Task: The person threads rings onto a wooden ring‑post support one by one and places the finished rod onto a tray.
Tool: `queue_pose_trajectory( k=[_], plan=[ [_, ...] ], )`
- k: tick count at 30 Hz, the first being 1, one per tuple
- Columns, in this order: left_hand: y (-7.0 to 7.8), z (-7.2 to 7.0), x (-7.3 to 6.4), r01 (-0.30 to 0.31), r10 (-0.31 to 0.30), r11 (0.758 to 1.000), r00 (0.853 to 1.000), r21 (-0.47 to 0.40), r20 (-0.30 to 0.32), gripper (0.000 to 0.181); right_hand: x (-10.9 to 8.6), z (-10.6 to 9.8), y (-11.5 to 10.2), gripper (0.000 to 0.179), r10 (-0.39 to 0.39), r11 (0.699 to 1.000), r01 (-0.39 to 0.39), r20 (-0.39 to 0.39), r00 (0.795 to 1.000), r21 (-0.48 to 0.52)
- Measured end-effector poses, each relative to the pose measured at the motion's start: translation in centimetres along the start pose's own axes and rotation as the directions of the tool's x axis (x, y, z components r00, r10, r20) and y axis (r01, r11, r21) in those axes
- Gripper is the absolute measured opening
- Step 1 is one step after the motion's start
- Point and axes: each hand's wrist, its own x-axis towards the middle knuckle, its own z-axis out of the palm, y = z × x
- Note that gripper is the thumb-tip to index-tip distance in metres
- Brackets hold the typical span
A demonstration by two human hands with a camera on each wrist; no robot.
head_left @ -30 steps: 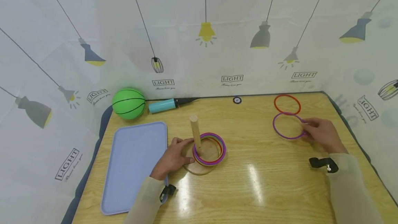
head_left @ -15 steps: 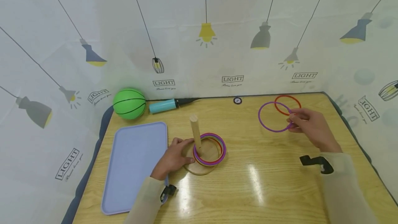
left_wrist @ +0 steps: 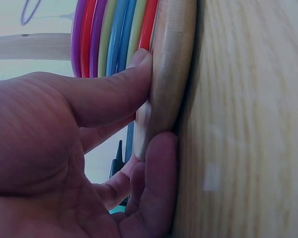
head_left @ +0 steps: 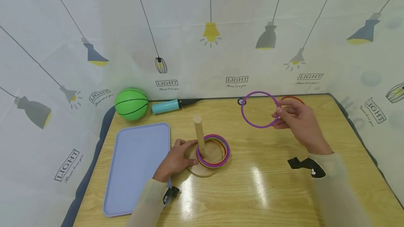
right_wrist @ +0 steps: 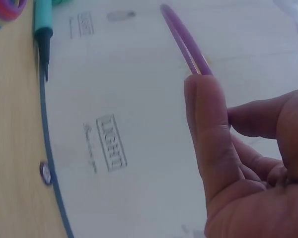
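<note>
A wooden post rises from a round wooden base. Stacked rings in purple, red, yellow and blue circle its foot. My left hand grips the base's left rim; in the left wrist view its thumb lies on top of the base's edge, beside the lowest red ring. To the right, my right hand pinches a thin purple ring by its right side, raised above the table. The ring appears nearly edge-on in the right wrist view.
A red ring lies at the back right, partly hidden by my right hand. A small dark round piece sits at the back edge. At left are a pale blue tray, a green ball and a blue hand pump.
My right hand has lifted the purple ring and carried it left, away from the red ring. The left hand has stayed at the base.
</note>
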Motion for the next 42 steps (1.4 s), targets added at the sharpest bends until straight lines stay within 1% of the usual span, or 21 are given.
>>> queue_pose_trajectory(
  k=[4,8,13,17,19,22,26,30,35,42],
  plan=[
    [0.0,0.0,0.0,0.001,-0.001,1.0,1.0,-0.012,0.009,0.073,0.0,1.9,-0.9,0.03,-0.063,0.994,0.062,0.003,0.998,0.093],
    [0.1,0.0,0.0,0.011,-0.011,1.0,1.0,-0.015,0.009,0.073,-0.2,4.0,-1.9,0.027,-0.09,0.979,0.09,-0.006,0.996,0.182],
    [0.1,-0.1,0.0,0.012,-0.012,1.0,1.0,-0.006,0.003,0.073,-0.7,6.9,-3.4,0.027,-0.083,0.972,0.085,-0.017,0.996,0.219],
    [0.1,-0.1,0.1,0.015,-0.015,1.0,1.0,-0.001,0.007,0.073,-0.9,9.2,-4.3,0.027,-0.105,0.966,0.107,-0.021,0.994,0.236],
    [0.1,-0.1,0.1,0.022,-0.022,1.0,1.0,-0.005,0.013,0.073,-0.9,10.1,-4.6,0.027,-0.12,0.962,0.117,-0.006,0.993,0.247],
    [0.2,-0.1,0.1,0.016,-0.016,1.0,1.0,-0.004,0.017,0.072,-0.9,11.4,-4.6,0.027,-0.125,0.961,0.111,0.037,0.992,0.254],
    [0.2,-0.2,0.0,-0.003,0.003,1.0,1.0,0.002,0.013,0.072,-0.6,12.8,-3.9,0.03,-0.1,0.973,0.076,0.103,0.99,0.219],
    [0.1,0.0,0.1,-0.009,0.009,1.0,1.0,-0.005,0.02,0.073,-0.4,13.5,-2.5,0.035,-0.044,0.985,0.018,0.148,0.988,0.172],
    [0.1,-0.1,0.0,-0.01,0.01,1.0,1.0,0.004,0.011,0.073,-0.2,13.7,-0.4,0.035,0.034,0.991,-0.057,0.181,0.983,0.123],
    [0.2,-0.2,0.0,-0.002,0.002,1.0,1.0,0.003,0.002,0.073,-0.3,13.5,2.7,0.034,0.108,0.991,-0.122,0.204,0.973,0.059]
  ],
)
